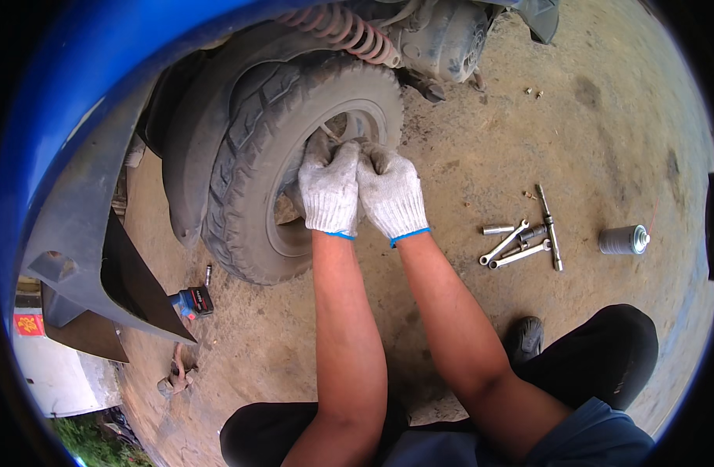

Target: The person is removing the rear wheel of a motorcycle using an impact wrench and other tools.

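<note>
Both of my hands wear white knit gloves with blue cuffs and meet at the hub of a dusty scooter wheel (256, 183) with a knobby tyre. My left hand (330, 187) is closed, its fingertips bent in by the spokes, below a thin pale rod or hose end (330, 132). Right beside it, my right hand (390, 189) is closed too, with thumb and fingers curled toward the hub. What the fingers hold is hidden by the gloves. Above the wheel are a red coil spring (349, 33) and a grimy metal housing (443, 43).
To the right on the concrete lie combination wrenches (520, 254), a socket (497, 229), a T-handle tool (550, 226), a spray can (623, 240) and small bolts (534, 93). On the left are a blue power tool (192, 302) and blue bodywork (84, 101) overhead.
</note>
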`<state>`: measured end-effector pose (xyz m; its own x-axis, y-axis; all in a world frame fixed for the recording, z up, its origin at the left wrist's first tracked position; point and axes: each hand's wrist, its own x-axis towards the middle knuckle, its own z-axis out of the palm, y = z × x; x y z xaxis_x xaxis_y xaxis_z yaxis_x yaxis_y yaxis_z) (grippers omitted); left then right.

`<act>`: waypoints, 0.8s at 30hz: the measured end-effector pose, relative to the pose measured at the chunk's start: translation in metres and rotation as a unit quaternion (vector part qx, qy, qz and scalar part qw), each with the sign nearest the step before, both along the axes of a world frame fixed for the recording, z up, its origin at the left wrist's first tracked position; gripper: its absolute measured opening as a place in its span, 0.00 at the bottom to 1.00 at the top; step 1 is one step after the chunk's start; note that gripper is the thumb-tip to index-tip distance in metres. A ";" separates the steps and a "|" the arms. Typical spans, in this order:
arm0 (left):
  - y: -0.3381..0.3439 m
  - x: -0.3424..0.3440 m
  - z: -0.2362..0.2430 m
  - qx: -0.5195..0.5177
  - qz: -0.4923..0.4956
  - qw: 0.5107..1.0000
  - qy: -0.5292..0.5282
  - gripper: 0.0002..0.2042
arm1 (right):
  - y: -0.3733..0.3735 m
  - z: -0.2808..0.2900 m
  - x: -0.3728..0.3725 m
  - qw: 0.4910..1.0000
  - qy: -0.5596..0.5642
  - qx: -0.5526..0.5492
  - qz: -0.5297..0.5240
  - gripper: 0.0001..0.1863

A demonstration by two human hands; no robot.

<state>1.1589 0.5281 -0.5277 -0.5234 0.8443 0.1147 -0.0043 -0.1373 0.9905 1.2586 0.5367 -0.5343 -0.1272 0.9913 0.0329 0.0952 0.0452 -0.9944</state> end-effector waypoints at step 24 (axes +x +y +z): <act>-0.007 0.009 0.012 -0.015 -0.002 0.998 -0.053 0.22 | 0.017 -0.018 0.049 0.991 -0.002 -0.126 0.052 0.15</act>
